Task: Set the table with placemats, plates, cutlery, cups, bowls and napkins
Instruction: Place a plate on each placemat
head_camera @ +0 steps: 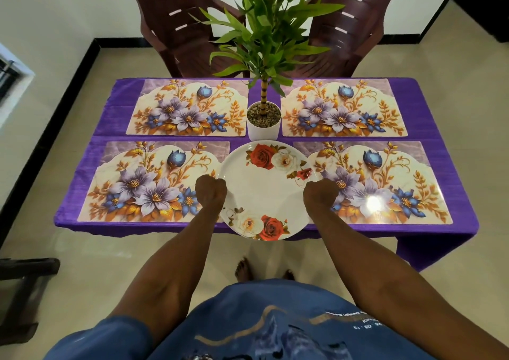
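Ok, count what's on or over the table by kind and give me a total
Placemats: 4 (far left, far right, near left, near right)
Plates: 1, the plate, held by left hand and right hand
Potted plants: 1, the plant
Total: 6

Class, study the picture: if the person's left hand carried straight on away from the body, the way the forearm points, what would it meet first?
Probably the near-left placemat: the left hand, gripping the rose plate, hovers over its right edge. Height above it is unclear.
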Available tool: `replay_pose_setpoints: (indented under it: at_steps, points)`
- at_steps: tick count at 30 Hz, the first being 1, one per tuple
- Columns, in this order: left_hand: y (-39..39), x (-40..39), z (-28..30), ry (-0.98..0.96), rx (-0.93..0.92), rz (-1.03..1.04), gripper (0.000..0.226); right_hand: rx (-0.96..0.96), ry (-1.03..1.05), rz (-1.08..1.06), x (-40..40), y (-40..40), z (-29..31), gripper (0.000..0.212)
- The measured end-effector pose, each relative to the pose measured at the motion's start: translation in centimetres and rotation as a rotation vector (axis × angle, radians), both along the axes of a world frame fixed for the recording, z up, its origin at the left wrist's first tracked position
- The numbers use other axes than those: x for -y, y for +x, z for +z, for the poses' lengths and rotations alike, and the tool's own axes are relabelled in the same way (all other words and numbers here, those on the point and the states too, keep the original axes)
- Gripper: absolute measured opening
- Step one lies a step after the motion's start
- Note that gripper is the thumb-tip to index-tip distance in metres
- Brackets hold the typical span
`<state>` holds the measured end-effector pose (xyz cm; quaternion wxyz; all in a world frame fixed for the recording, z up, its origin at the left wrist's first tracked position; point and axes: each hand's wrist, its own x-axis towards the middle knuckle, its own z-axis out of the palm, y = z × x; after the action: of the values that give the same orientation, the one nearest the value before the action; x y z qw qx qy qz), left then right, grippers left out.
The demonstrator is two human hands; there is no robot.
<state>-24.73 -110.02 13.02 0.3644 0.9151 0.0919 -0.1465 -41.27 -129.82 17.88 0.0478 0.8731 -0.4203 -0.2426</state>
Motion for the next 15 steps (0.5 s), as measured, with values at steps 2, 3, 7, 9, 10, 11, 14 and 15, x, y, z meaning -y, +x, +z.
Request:
replay_pose_setpoints:
  at_steps: [2,3,7,9,10,11,14,15]
  points:
    - [0.0,0.1,0.2,-0.009,-0.001,-0.003,0.026,-0.010,-0.002,0.024,0.1,0.1,0.5,0.038]
    - [-0.1,0.1,0.2,-0.005,0.008,-0.005,0.026,-0.020,0.005,0.036,0.1,0.2,0.7,0.040]
    - [-0.7,0.1,0.6,0.023,0.023,0.011,0.022,-0.062,0.021,0.098,0.1,0.3,0.6,0.043]
    - [-0.9,0.2,0.8,0.034,0.022,0.017,0.022,-0.068,0.022,0.108,0.0,0.2,0.5,0.044]
    - [-1.0,0.3,1.0,0.039,0.023,0.020,0.023,-0.069,0.020,0.116,-0.1,0.1,0.5,0.044]
    - [-1.1,0.4,1.1,0.046,0.023,0.023,0.024,-0.064,0.019,0.127,0.0,0.0,0.4,0.043]
    - [-1.4,0.7,1.5,0.070,0.004,0.023,0.028,-0.038,0.045,0.123,0.1,-0.1,0.3,0.041]
    - [-1.3,0.8,1.5,0.063,-0.006,0.033,0.028,-0.025,0.056,0.112,0.1,-0.1,0.3,0.040]
